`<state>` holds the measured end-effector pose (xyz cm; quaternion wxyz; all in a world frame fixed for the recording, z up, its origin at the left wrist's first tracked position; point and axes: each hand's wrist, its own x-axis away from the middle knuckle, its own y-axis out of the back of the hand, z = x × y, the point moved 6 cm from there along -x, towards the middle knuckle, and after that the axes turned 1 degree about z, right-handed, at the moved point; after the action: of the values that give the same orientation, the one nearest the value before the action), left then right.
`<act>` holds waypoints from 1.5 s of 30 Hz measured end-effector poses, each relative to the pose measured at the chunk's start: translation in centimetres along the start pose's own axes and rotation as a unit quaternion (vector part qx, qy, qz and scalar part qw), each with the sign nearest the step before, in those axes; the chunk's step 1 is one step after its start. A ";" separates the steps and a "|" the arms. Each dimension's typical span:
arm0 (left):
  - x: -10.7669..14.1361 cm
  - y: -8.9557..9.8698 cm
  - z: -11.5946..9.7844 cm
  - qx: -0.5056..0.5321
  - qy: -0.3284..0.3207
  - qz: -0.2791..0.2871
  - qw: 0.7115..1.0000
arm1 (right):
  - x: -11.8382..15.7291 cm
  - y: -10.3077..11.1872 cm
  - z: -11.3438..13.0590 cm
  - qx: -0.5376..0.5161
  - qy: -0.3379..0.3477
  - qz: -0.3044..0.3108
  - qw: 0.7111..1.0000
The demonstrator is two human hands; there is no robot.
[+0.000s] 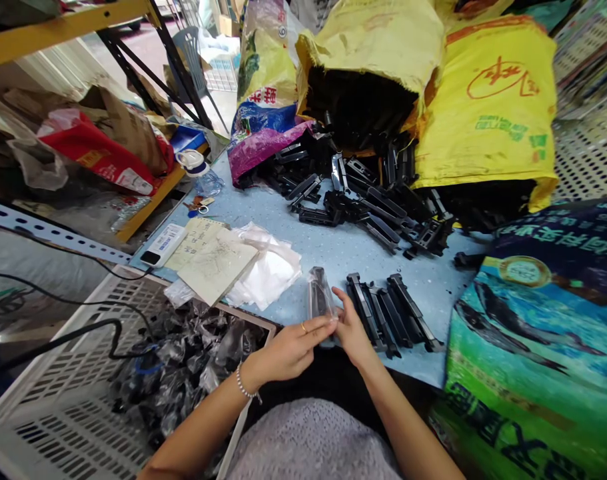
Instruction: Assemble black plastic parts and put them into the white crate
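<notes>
Both my hands meet at the table's front edge around a clear plastic bag (319,293) with a dark plastic part inside. My left hand (296,343) has its fingers pressed together on the bag's lower end. My right hand (354,333) grips the bag's right side near its opening, with one finger raised along it. Just right of the bag, several black plastic parts (383,313) lie side by side in a row. Left of it is a stack of white plastic bags (270,267), partly under a piece of cardboard (216,267) with handwriting.
A heap of black parts (368,207) spills from yellow sacks (373,40) at the back. Below left, a white crate (48,407) holds many bagged parts. A green and blue sack (533,333) stands at right. A bottle (203,173) and a white device (162,245) sit at left.
</notes>
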<state>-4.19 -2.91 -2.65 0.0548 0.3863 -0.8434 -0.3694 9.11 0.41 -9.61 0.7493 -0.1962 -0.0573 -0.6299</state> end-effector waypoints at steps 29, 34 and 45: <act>0.8 7.2 11.3 -0.106 0.295 -0.243 0.918 | 0.0 2.2 1.4 -0.054 -0.110 0.069 0.990; 0.8 8.4 15.9 0.045 0.341 -0.255 0.904 | -1.3 0.9 1.2 -0.111 -0.131 0.100 0.980; 2.0 5.4 16.0 0.243 0.320 -0.313 0.861 | -7.0 -6.1 0.9 -0.162 -0.134 0.194 0.958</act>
<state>-14.92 7.34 -10.96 0.1077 0.7276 -0.6774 -0.0060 1.95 6.42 -9.80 0.8006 -0.4049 -0.0150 -0.4414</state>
